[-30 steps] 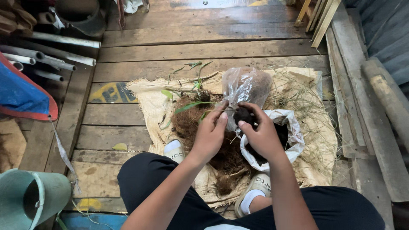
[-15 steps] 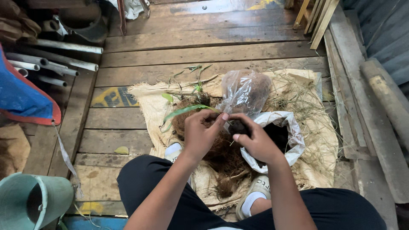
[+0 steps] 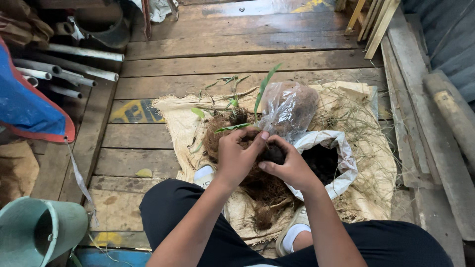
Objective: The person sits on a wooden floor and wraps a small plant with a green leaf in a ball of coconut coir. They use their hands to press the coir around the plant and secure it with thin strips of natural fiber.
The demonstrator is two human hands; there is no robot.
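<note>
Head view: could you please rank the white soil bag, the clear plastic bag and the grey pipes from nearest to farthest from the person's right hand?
From the right hand:
1. White soil bag, right beside it.
2. Clear plastic bag, just beyond the hands.
3. Grey pipes, far off at the upper left.

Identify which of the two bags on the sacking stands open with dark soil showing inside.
The white bag, beside the right hand; the clear plastic bag behind it is bunched shut.
</note>
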